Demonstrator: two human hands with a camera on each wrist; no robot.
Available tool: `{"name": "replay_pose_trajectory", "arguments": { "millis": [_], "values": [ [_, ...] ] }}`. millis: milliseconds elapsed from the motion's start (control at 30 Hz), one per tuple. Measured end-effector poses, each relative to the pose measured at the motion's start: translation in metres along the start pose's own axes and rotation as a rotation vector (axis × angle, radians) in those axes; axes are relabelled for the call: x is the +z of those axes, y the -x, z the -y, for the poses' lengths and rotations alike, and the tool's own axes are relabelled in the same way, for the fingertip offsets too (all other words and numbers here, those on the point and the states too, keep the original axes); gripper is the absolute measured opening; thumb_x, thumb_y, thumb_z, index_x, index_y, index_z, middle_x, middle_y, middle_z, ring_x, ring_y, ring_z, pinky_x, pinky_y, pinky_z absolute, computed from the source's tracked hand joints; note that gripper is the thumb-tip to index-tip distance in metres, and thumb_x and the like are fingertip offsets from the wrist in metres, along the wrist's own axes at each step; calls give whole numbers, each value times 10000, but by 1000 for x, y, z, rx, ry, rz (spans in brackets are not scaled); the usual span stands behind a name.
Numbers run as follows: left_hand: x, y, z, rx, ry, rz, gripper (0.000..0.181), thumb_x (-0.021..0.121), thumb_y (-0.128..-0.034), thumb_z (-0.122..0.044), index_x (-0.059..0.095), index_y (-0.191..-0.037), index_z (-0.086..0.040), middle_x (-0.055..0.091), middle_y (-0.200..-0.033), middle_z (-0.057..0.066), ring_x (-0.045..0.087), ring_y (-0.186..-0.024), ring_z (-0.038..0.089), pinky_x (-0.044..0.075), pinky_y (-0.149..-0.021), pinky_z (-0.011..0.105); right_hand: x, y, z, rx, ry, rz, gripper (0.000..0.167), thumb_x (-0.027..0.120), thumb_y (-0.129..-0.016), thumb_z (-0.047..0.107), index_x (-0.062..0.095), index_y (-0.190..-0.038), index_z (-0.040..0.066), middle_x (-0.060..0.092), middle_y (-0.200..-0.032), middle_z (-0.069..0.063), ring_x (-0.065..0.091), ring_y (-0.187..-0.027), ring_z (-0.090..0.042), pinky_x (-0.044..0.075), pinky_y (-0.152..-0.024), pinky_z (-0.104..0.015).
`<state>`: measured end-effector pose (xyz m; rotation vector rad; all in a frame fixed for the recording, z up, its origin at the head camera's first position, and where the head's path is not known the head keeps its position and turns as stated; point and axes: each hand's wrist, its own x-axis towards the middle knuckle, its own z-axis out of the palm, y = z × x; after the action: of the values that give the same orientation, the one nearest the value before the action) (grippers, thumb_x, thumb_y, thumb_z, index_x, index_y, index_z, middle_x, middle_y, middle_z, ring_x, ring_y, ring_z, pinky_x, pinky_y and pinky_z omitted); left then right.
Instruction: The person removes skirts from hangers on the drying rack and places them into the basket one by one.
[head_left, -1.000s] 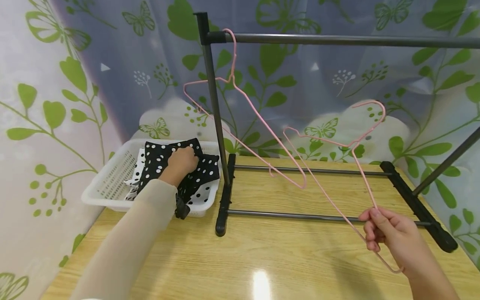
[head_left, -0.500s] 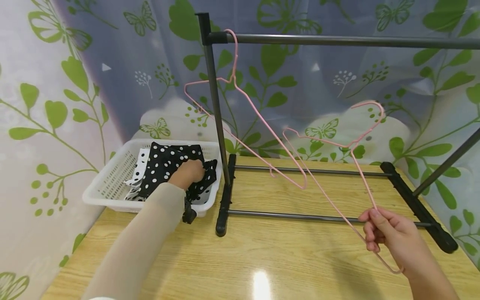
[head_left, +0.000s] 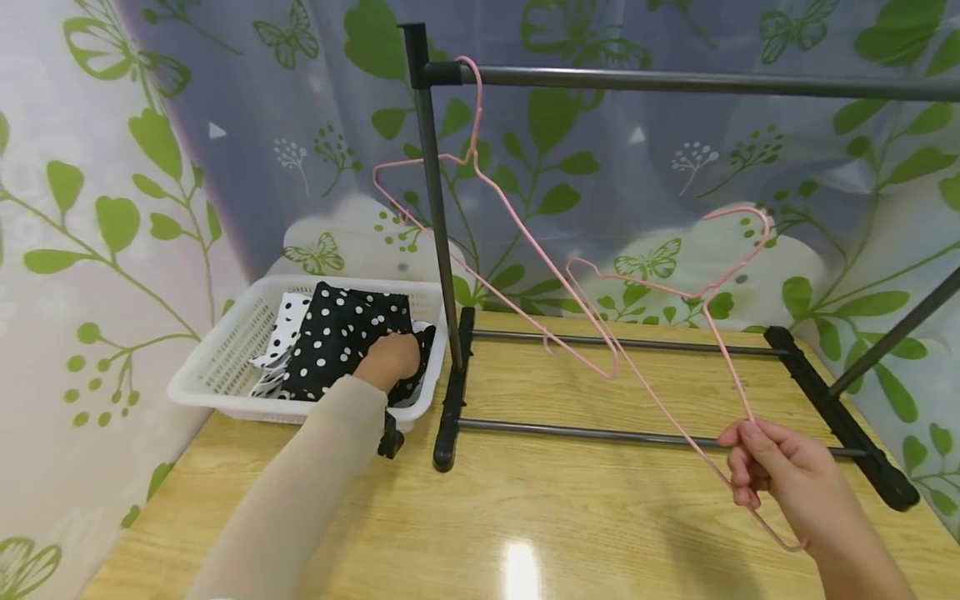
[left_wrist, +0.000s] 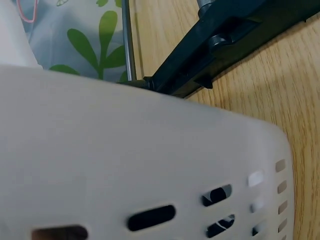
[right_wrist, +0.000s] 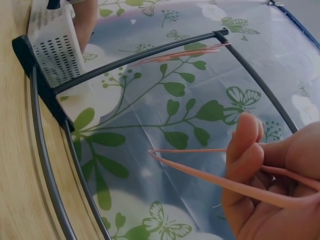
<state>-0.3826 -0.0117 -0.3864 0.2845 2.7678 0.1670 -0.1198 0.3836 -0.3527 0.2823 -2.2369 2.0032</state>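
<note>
In the head view my left hand [head_left: 393, 360] is down in the white plastic basket [head_left: 197, 397] at the left, gripping a black cloth with white polka dots [head_left: 337, 329]; its fingertips are hidden. A white cloth with black dots [head_left: 288, 325] lies partly under the black one. My right hand [head_left: 783, 475] pinches a pink clothes hanger [head_left: 723, 343] by its lower side, hook upward, above the table. From the right wrist view, the fingers [right_wrist: 245, 160] curl round the hanger's thin wire [right_wrist: 200, 172]. The left wrist view is mostly filled by the basket wall [left_wrist: 110, 145].
A dark metal clothes rack [head_left: 675, 81] stands on the wooden table [head_left: 600, 517], its left foot [head_left: 447, 417] close beside the basket. From the top bar's left end hangs a second pink hanger [head_left: 517, 221]. Behind is a leaf-patterned curtain [head_left: 315, 108].
My left hand has shifted right and slightly down within the basket, and the black dotted cloth has slid right with it. My right hand and its hanger stay nearly still.
</note>
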Motion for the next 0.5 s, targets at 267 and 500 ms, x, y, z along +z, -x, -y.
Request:
{"name": "replay_pose_trajectory", "arguments": {
  "millis": [267, 500],
  "values": [
    [6, 0, -4, 4, -44, 30, 418, 394, -1029, -92, 436, -1423, 42, 412, -1466, 239, 402, -1323, 421, 310, -1107, 507, 4, -2, 0, 12, -7, 21, 326, 330, -1068, 114, 637, -975, 55, 564, -652, -35, 552, -508, -153, 473, -434, -280],
    [10, -3, -1, 27, -123, 78, 414, 450, -1001, -78, 474, -1395, 46, 394, -1485, 220, 447, -1291, 379, 345, -1086, 483, 8, -2, -1, 20, -26, 11, 320, 341, -1066, 124, 637, -973, 46, 565, -654, -34, 561, -512, -156, 475, -438, -276]
  ]
}}
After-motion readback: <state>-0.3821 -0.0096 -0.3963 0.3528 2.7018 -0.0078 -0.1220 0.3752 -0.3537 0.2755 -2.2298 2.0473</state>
